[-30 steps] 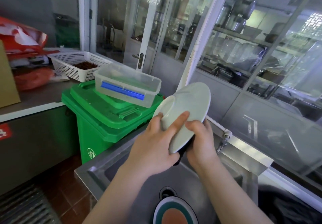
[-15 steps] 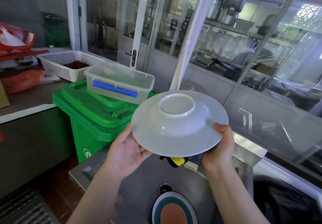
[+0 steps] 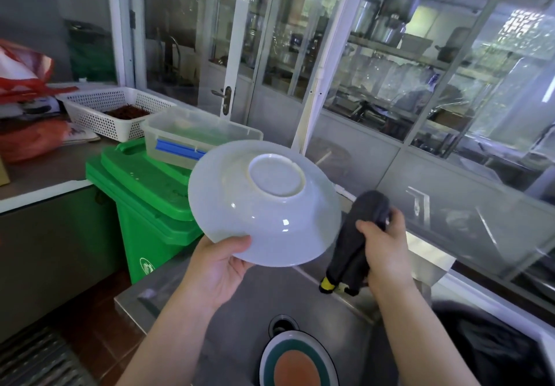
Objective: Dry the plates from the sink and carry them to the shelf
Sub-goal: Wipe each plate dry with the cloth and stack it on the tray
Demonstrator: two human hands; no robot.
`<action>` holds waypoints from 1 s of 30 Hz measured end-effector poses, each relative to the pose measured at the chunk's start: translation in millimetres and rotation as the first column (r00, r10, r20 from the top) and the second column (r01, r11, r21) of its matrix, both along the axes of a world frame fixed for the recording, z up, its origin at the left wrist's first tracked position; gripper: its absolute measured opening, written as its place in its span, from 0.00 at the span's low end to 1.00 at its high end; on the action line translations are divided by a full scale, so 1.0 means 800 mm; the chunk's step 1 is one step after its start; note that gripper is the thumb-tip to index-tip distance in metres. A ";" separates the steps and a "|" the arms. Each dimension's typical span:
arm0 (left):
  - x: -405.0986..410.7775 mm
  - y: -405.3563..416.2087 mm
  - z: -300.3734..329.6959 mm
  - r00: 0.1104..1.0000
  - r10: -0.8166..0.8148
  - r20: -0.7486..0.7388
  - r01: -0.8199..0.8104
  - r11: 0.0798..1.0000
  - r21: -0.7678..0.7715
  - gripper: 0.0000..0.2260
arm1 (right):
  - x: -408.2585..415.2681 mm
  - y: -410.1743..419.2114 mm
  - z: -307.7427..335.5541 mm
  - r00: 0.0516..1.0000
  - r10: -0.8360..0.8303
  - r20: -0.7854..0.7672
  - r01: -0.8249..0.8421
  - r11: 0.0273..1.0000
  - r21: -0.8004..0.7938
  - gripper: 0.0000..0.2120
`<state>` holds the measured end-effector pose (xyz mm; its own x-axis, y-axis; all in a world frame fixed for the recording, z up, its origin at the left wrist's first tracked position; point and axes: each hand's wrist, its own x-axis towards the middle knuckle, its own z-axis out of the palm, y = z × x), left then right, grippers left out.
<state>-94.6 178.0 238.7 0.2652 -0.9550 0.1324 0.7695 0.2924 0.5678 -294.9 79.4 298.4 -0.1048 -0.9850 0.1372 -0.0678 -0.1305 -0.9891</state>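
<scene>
A pale white deep plate [image 3: 264,205] is held upside down above the steel sink [image 3: 234,334], its foot ring facing me. My left hand [image 3: 219,268] grips its near rim from below, thumb on the outside. To the right, apart from the plate, my right hand [image 3: 386,244] holds a dark cloth [image 3: 357,235] with a yellow tag hanging at its lower end. A second plate [image 3: 297,361] with a green ring and orange centre lies in the sink basin by the drain.
A green wheeled bin [image 3: 144,202] stands left of the sink with a clear lidded box [image 3: 192,136] on top. A white basket [image 3: 111,109] sits on the left counter. Glass partitions [image 3: 420,100] run behind the sink. A dark bag [image 3: 492,346] lies at the lower right.
The plate was turned from edge-on to bottom-up. My right hand has let go of the rim and moved right with the cloth; only my left hand now holds the plate.
</scene>
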 end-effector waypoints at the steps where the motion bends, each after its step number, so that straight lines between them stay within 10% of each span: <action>1: -0.002 0.000 0.001 1.000 0.010 0.022 -0.010 1.000 -0.019 0.23 | 0.004 0.004 0.003 0.979 0.009 -0.205 -0.047 0.983 -0.177 0.20; 5: -0.017 0.003 0.007 0.990 0.094 0.101 -0.089 0.995 -0.051 0.23 | 0.033 0.023 0.000 0.788 -0.074 -0.611 -0.231 0.885 -0.404 0.25; 16: -0.017 0.012 0.011 0.965 0.249 0.079 -0.245 0.968 -0.064 0.20 | 0.076 0.078 -0.021 0.729 -0.027 -0.684 -0.491 0.676 -0.549 0.19; 24: -0.007 0.028 0.005 0.983 0.167 0.073 -0.167 0.986 -0.012 0.23 | 0.063 0.018 -0.010 0.751 -0.033 -0.660 -0.265 0.900 -0.346 0.19; 30: -0.004 0.024 0.002 0.987 0.155 0.029 -0.155 0.988 -0.006 0.27 | 0.065 0.066 -0.015 0.708 -0.063 -0.704 -0.473 0.697 -0.539 0.24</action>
